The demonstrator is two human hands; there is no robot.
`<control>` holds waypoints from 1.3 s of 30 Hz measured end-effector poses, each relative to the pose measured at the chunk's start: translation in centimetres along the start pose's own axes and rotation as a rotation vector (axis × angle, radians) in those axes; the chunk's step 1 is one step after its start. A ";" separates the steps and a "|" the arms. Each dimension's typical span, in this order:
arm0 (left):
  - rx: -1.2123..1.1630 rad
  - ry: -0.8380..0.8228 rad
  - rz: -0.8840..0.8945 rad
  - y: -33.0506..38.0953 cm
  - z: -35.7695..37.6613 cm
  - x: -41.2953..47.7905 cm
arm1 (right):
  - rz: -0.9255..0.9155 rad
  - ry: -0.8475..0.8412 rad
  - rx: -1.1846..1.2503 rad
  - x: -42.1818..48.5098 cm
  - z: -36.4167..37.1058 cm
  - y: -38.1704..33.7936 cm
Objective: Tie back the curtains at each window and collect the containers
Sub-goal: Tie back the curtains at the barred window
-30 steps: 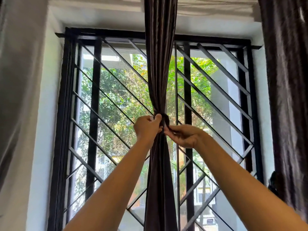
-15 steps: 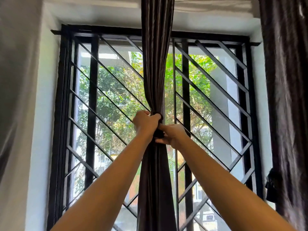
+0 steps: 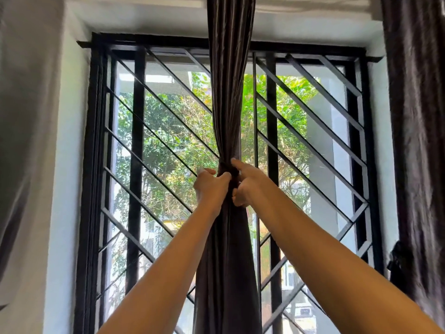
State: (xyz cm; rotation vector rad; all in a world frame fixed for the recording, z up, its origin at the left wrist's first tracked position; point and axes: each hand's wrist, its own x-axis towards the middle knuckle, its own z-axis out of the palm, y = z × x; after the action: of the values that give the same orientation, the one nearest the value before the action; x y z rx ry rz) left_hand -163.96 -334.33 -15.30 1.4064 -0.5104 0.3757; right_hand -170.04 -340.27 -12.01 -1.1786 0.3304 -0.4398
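Black-barred window (image 3: 137, 141) as backdrop, green trees beyond. Dark brown glossy curtain (image 3: 228, 104) hangs at centre, gathered into narrow waist. Left hand (image 3: 212, 186) grips waist from left; right hand (image 3: 249, 183) pinches it from right, forefinger raised. Second curtain (image 3: 419, 141) far right.

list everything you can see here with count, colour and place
middle curtain: one, dark brown, down the window's centre, cinched at mid-height
right curtain: one, dark, right edge
left curtain: one, grey, left edge
window grille: one, black, across the window
wall: white, around the window
trees: green, outside
left hand: one, gripping the cinch from the left
right hand: one, holding the cinch from the right, fingers on it
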 end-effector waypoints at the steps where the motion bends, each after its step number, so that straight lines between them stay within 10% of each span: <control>1: -0.017 -0.018 -0.013 0.0 0.0 0.0 | -0.002 -0.018 -0.012 0.0 0.3 0.0; 20: -0.197 -0.083 -0.036 -0.9 -0.6 -0.6 | -0.038 -0.212 0.219 1.4 -0.2 0.2; 27: 0.311 0.170 0.551 0.0 -1.8 -0.8 | 0.001 -0.249 0.182 2.2 -1.8 0.6; 39: 0.467 -0.139 0.686 4.1 -1.2 2.9 | -0.122 -0.180 -0.019 2.2 -2.8 0.2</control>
State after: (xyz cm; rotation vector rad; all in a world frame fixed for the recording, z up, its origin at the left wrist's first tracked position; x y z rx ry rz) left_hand -163.59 -332.70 -10.44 1.6839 -1.0736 1.0023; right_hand -169.45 -343.56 -13.27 -1.2516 0.1079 -0.4340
